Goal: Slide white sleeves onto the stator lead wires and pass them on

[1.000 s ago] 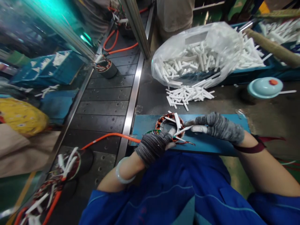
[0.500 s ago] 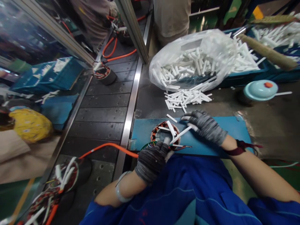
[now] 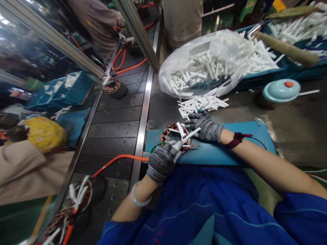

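A motor stator, a ring of copper windings with white sleeves sticking out of it, lies on the blue mat. My left hand, in a grey striped glove, is closed on the stator's near edge, its fingertips by the leads. A white sleeve slants up from the ring towards my right hand. That hand, gloved too, reaches over the mat beside the stator's far right rim. Its fingers are stretched out and spread, close to the pile of loose white sleeves; the thumb is hidden.
A clear plastic bag of white sleeves rests on a blue bin. To its right are a wooden handle and a light-blue lidded container. On the left, a conveyor carries more stators with orange cables. Co-workers stand beyond it.
My right hand has moved left, up to the stator, and covers where a single loose sleeve lay. My left hand stays at the near edge of the ring. The view has shifted slightly.
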A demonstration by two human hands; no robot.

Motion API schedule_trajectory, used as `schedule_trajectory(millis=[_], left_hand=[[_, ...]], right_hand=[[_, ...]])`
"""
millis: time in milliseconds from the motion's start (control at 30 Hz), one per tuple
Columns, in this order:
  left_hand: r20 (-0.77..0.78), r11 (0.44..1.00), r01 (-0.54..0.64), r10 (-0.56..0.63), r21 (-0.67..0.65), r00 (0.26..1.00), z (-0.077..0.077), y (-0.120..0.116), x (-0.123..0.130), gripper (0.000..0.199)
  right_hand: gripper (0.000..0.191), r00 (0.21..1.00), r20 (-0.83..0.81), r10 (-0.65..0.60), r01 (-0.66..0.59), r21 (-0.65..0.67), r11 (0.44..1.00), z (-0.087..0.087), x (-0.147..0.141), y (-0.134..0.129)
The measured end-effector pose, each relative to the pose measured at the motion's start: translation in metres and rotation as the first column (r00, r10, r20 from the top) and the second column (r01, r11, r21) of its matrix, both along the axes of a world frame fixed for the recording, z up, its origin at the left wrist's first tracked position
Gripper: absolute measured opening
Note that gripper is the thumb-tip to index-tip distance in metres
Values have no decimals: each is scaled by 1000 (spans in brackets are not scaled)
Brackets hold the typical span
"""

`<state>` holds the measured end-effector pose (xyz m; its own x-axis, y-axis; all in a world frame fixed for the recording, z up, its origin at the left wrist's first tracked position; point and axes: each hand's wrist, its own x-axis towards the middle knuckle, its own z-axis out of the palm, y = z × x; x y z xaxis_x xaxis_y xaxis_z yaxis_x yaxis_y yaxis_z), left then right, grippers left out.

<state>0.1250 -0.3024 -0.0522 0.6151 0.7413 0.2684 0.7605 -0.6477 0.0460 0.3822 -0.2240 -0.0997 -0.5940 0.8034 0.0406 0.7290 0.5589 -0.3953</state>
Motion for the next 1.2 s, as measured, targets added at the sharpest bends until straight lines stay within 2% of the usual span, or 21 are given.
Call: schedule_trajectory(millis=[133,233,333,433,500,533,600,667,733,833,933,1033,1200], left_hand=[[-61,1000,6,-8,-29,998,0,-2,-1,34],[-31,998,15,-17,-55,999,3,-2,0,31],[6,998,11,-10,-59,1000,5,0,-1,30],[43,997,30,-28,-64,999,6,2,-3,29],[60,995,51,-46,-86,997,7,4,-3,29],[64,993,58,-52,-103,997,8,5,-3,30],[72,988,68,-59,-135,996,11,6,-2,31],[88,987,71,-58,-145,994,12,6,-1,32],[105,989,65,-51,-132,993,13,5,0,30],[132,993,52,-38,-107,991,11,5,1,28],[160,991,63,-44,-122,986,9,5,0,28],[168,987,67,-42,-149,985,8,5,-1,29],[168,991,47,-25,-124,985,7,3,0,29]], right_hand=[[29,997,17,-76,75,51,996,7,-8,-4],[26,995,14,-99,97,90,991,9,-14,-5],[27,985,-12,-174,175,114,978,2,-13,-2],[31,955,-46,-293,296,158,942,-5,3,-9],[32,920,-114,-376,391,177,903,0,19,-24],[30,883,-203,-423,456,162,875,5,26,-36],[24,756,-446,-479,568,82,819,19,34,-65],[20,652,-571,-499,537,-118,836,31,32,-95],[17,571,-606,-554,481,-299,824,37,23,-118],[18,497,-576,-650,454,-466,760,30,7,-134],[23,435,-557,-708,390,-592,705,18,1,-134],[26,417,-583,-697,331,-617,714,10,-1,-133],[19,427,-665,-613,384,-480,789,10,-2,-134]])
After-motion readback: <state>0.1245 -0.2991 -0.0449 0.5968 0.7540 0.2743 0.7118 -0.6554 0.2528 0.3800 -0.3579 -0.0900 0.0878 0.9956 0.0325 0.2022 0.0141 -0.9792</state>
